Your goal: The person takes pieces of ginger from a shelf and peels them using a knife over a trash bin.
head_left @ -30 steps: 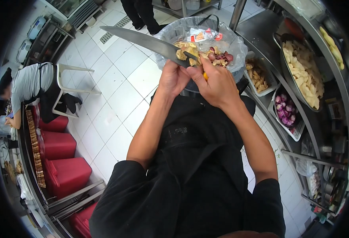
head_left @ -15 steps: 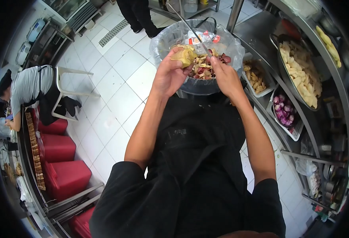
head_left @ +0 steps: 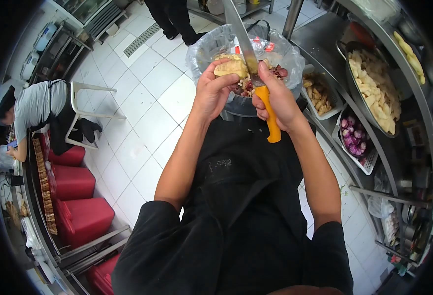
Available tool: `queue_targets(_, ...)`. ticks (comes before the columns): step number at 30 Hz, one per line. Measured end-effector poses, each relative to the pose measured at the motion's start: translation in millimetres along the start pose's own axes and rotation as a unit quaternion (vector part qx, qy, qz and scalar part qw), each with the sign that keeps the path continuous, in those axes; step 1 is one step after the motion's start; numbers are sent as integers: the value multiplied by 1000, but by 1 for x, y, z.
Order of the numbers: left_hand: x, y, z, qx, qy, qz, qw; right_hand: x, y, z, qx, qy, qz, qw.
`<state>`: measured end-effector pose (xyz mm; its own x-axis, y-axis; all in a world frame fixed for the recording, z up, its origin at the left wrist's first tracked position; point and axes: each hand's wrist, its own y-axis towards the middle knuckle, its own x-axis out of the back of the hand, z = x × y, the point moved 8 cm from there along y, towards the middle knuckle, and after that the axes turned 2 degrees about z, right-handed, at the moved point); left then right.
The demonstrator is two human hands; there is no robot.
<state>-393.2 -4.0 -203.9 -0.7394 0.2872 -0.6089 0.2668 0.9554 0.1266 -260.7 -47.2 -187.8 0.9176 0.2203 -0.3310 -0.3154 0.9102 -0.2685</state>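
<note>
My left hand [head_left: 212,94] is closed around a pale yellow, partly peeled piece of ginger [head_left: 230,69], its cut faces showing. My right hand [head_left: 280,101] grips a kitchen knife [head_left: 274,127] by its yellow handle. The broad blade points up and away, its lower part right beside the ginger. Both hands are above a bin lined with a clear plastic bag [head_left: 200,51]. Inside lie peelings [head_left: 246,89], some yellowish and some purple-red, along with red and white packaging. My hands hide part of that rubbish.
On the right-hand shelving are a tray of brown ginger [head_left: 318,98], a basket of purple onions [head_left: 352,135] and a large pan of peeled pale pieces [head_left: 371,88]. A person [head_left: 34,108] leans at the left counter by a white stool [head_left: 76,105]. Another person's legs [head_left: 172,19] stand beyond the bin.
The knife has turned, so its broad blade and yellow handle now show. My right hand has rolled and shifted slightly down. The ginger has been turned in my left hand.
</note>
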Motion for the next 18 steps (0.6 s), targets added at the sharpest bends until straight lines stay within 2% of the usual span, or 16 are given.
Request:
queue_targets(5,-2,-3,-1,11,-64,9,998,28,12,-10,-33,-16,-88,995)
queue_targets(8,2,0,3,34,-112,-14,993,34,15,-6,0,-75,-99,992)
queue_targets(11,1,1,5,36,-144,-40,988,26,7,3,60,-191,-119,973)
queue_targets(15,5,8,4,13,-146,-3,989,-2,-14,26,245,-397,-119,877)
queue_targets(17,2,8,2,-11,-156,-53,986,-18,-25,35,300,-476,-127,817)
queue_targets(18,-2,7,0,-23,-160,-78,984,-22,-25,32,306,-463,-111,824)
